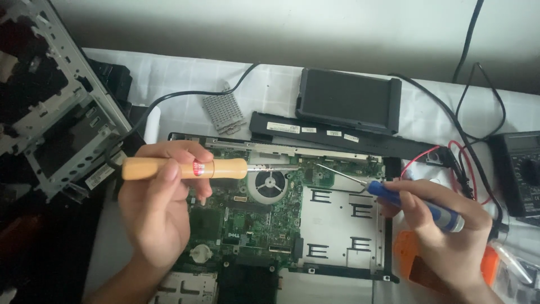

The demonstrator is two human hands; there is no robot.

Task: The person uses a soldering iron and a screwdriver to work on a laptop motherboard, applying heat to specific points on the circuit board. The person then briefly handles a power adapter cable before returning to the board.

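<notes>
L hand (154,205) clamped on wooden-handled iron (185,168), tip over the board (253,217) near the fan (268,183). R hand (444,225) grips blue screwdriver (413,205), tip at board's back edge. Board sits mid-table (185,76); multimeter (520,171) at right edge.

Left hand (154,205) and right hand (444,231), both fisted, fingers curled, forearms low.

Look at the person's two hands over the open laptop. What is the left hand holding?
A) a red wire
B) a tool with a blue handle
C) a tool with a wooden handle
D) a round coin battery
C: the left hand grips a tool with a pale wooden handle, its metal tip reaching over the green circuit board; the blue-handled screwdriver is in the right hand.
</notes>
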